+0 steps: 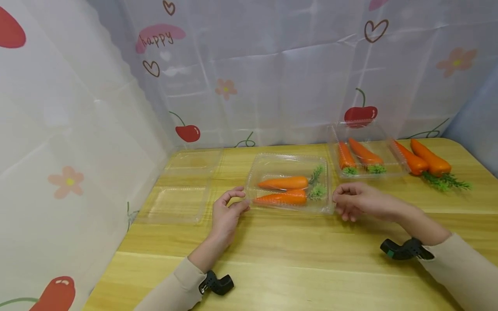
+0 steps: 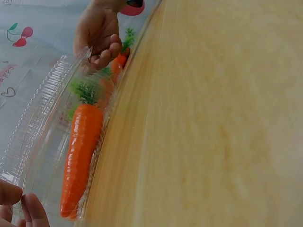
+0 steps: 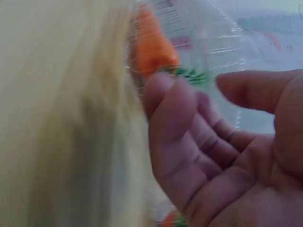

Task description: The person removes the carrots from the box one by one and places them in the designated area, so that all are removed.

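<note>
Head view: I watch the bench (image 1: 295,268) and, at the frame's middle, a clear box (image 1: 285,167). The left hand (image 1: 227,214) pinches its left edge, I think to steady it; the right hand (image 1: 359,201), thumb and fingers apart, is beside the right edge, perhaps for guiding. Inside, two carrots (image 1: 287,183) lie side by side, probably to fit.

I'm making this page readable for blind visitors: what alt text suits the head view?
A person's left hand grips one end of a clear box of two carrots on a table, the right hand by its other end. Farther right, a second box holds two carrots, with two loose carrots beside it; another clear container lies at left.
</note>
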Action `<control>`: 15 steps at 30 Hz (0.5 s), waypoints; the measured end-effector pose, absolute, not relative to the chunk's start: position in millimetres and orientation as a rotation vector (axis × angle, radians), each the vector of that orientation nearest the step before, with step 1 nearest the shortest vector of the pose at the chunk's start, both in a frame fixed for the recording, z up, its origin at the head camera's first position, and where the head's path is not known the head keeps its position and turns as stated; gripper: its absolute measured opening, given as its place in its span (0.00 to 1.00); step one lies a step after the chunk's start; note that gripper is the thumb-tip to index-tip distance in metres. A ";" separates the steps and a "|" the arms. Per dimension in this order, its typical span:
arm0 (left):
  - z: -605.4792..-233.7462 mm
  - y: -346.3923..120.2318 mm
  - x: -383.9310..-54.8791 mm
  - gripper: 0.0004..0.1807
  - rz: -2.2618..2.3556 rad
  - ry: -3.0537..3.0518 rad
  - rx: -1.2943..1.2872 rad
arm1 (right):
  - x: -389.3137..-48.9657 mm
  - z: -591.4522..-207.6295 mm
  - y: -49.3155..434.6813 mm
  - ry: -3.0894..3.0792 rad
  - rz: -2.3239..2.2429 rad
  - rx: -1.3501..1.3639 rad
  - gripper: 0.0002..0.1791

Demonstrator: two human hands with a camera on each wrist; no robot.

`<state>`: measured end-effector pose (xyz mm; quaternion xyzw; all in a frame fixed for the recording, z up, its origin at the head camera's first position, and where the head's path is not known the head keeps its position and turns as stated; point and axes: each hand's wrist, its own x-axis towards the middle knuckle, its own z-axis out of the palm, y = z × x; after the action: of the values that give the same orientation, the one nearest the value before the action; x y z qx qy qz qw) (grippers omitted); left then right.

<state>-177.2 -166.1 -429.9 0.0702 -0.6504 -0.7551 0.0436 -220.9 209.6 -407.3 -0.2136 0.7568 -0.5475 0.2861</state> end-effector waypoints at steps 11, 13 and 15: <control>-431.1 -166.4 -177.3 0.09 -2.305 -1.983 0.224 | -206.6 -419.2 200.3 2.603 -1.503 -0.941 0.07; -431.8 -166.3 -177.8 0.09 -2.303 -1.987 0.222 | -206.8 -423.4 199.1 2.625 -1.518 -1.001 0.09; -431.7 -165.8 -178.5 0.09 -2.307 -1.981 0.223 | -206.7 -425.2 198.7 2.617 -1.524 -1.052 0.11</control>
<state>-178.5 -165.8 -431.7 0.0731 -0.6491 -0.7558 0.0461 -206.7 198.7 -425.2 -0.3281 0.8159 -0.4751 -0.0320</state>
